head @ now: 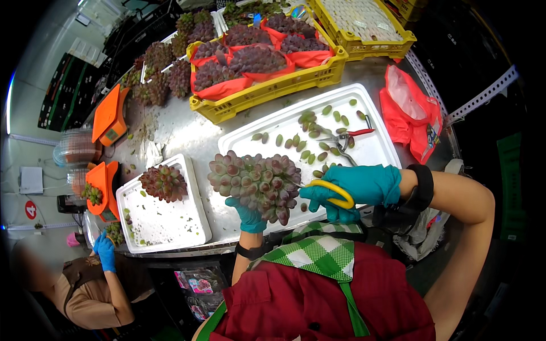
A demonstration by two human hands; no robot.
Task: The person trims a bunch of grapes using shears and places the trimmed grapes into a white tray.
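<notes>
My left hand (246, 215), in a teal glove, holds up a large bunch of purple-green grapes (260, 181) from beneath, over the near left edge of a big white tray (243, 147). Yellow-handled scissors (337, 192) are in my right hand (352, 189), also gloved in teal; their thin blades reach the right side of the bunch, and the tips are hidden among the berries. Loose green grapes (298, 145) lie scattered in the tray beyond my hands. Among them rest pruning shears (341, 143) with a red handle.
Behind the tray stands a yellow crate (273, 83) of grape bunches in red wrap. A smaller white tray (197, 204) holding one bunch (163, 183) is at left, beside orange scales (108, 115). A red bag (409, 111) lies right. A co-worker (94, 285) in blue gloves is at lower left.
</notes>
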